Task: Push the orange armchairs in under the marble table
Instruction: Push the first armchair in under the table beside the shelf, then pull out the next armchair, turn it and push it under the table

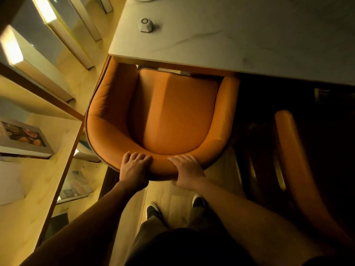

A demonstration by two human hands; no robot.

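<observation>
Both hands, my left hand (134, 166) and right hand (187, 169), clamp the orange armchair's (172, 112) backrest; pushing crooked could jam its arm against the marble desk (230, 35) edge.

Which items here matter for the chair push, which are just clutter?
Job:
- orange armchair, front just under the table edge
- second orange armchair, right, partly in view
- marble table
- left hand and right hand, both gripping the backrest

Clutter:
- small white device on the table
- boxed item on the wooden shelf
</observation>
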